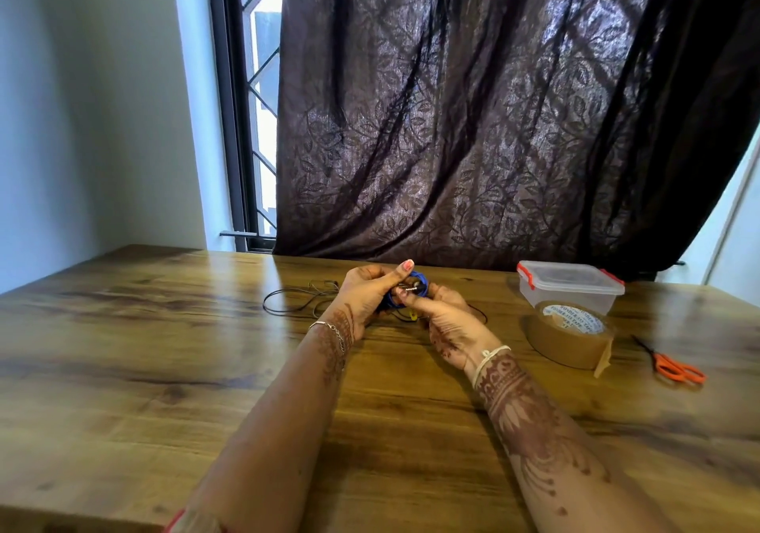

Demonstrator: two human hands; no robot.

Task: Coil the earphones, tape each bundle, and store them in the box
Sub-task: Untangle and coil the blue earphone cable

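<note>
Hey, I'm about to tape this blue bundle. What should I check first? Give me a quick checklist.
1. Blue earphones gripped by the left hand and the right hand: ok.
2. Coil fully wound, with no loose tail: cannot tell, the hands hide most of it.
3. Tape roll on the table to the right, free end sticking out: ok.
4. Scissors lying beside the tape: ok.
5. Box open to take the bundle: not ok, its lid is on.
6. Black earphones coiled: not ok, they lie loose on the table.
</note>
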